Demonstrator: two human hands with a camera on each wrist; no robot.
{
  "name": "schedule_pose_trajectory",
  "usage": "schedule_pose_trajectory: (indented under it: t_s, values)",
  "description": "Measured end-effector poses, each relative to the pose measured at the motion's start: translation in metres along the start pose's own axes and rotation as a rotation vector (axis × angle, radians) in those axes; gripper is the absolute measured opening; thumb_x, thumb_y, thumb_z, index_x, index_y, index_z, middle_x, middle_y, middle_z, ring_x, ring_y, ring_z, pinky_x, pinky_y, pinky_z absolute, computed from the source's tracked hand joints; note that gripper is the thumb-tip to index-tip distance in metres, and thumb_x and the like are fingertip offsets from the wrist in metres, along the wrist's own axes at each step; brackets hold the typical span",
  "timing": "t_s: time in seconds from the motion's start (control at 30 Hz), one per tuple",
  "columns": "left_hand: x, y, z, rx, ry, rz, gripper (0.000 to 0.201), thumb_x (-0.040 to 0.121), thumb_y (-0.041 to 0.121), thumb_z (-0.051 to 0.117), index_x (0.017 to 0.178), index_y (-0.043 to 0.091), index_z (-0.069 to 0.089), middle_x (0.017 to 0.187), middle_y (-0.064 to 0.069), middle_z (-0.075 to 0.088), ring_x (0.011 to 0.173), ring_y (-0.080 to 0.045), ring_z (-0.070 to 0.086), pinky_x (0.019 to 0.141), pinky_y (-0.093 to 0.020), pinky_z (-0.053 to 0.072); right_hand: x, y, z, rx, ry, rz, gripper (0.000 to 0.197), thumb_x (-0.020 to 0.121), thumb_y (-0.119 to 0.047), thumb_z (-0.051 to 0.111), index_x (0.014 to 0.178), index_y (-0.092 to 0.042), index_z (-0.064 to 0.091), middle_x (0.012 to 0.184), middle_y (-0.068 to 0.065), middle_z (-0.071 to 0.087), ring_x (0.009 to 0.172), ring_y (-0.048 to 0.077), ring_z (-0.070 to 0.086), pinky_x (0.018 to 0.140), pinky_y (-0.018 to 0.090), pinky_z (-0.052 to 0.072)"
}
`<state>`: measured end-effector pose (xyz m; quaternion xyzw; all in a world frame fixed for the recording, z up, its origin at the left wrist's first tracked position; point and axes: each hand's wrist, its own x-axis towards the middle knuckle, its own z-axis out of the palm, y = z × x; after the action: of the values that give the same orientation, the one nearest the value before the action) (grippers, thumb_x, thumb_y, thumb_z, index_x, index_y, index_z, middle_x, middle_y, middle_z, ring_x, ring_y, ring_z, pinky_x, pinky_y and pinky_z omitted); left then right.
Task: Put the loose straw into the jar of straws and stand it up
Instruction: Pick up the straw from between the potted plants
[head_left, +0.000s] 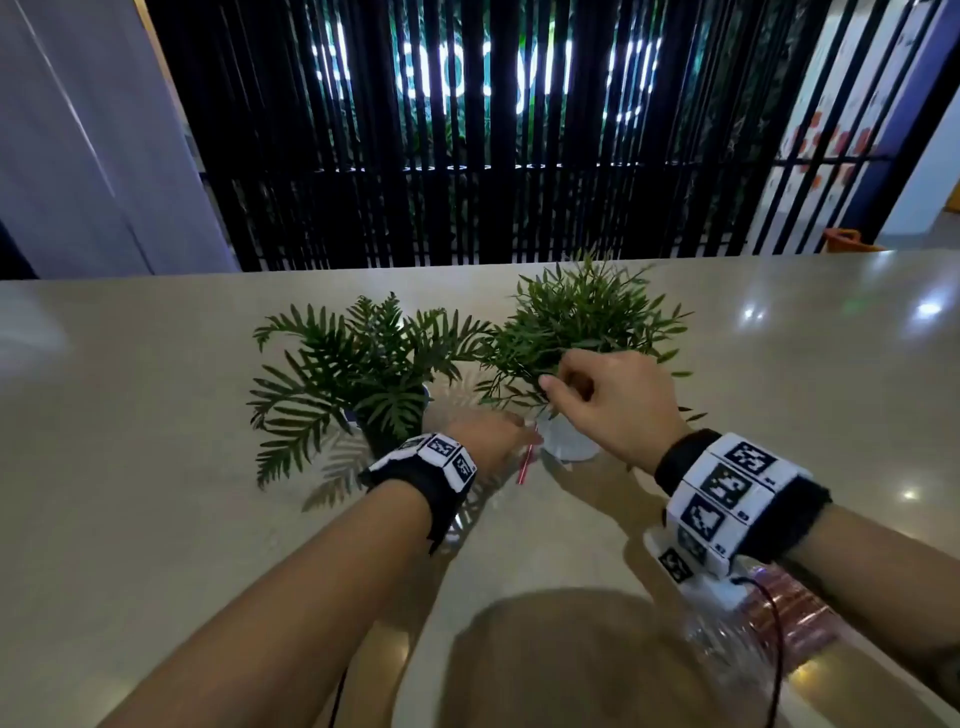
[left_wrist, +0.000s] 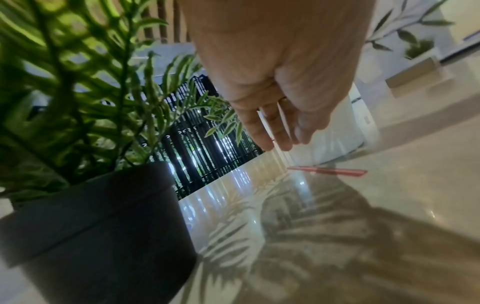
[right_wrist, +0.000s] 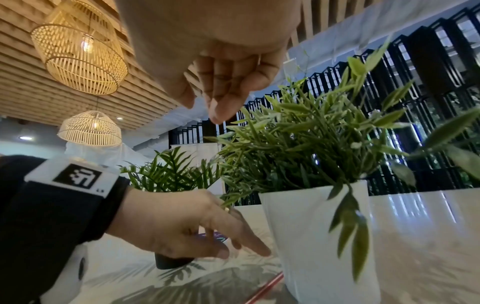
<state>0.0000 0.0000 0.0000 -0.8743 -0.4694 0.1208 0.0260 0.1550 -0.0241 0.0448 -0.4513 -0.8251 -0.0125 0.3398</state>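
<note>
A thin red straw (head_left: 525, 464) (left_wrist: 327, 171) lies flat on the beige table (head_left: 156, 415), one end against the foot of a white plant pot (head_left: 569, 441) (right_wrist: 324, 236). My left hand (head_left: 524, 434) (left_wrist: 283, 142) reaches down towards it with straight fingers, just above the straw and holding nothing. My right hand (head_left: 553, 389) (right_wrist: 215, 111) hovers at the white pot's leaves, fingers loosely curled, with nothing seen between them. A clear jar of pinkish straws (head_left: 789, 629) lies near the table's front edge, partly hidden under my right wrist.
A fern in a dark pot (left_wrist: 103, 226) (head_left: 376, 439) stands close to the left of my left wrist. The leafy plant (right_wrist: 311, 144) in the white pot spreads over the straw's far end. Black slatted screens (head_left: 467, 156) rise behind the table's far edge.
</note>
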Motion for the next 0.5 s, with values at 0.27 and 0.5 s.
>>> schedule_pose_trajectory:
  t_s: [0.27,0.5]
  values:
    - [0.027,-0.012,0.026,0.099,0.090,0.121,0.030,0.091,0.021,0.044,0.119,0.016,0.054,0.118,-0.015,0.058,0.111,-0.034,0.050,0.071,-0.040,0.046,0.016,0.006,-0.002,-0.053,-0.024,-0.041,0.037,0.079,-0.046,0.043,0.069,-0.014,0.058,0.054,0.005,0.060,0.051,0.022,0.052,0.044,0.026,0.035]
    - [0.027,-0.018,0.047,-0.049,0.050,0.065,0.029,0.091,0.014,0.042,0.118,0.014,0.054,0.114,-0.018,0.058,0.104,-0.034,0.053,0.083,-0.041,0.045,0.011,0.011,0.000,-0.077,-0.101,-0.026,0.038,0.081,-0.048,0.043,0.068,-0.015,0.057,0.051,-0.002,0.052,0.045,0.009,0.039,0.046,0.028,0.039]
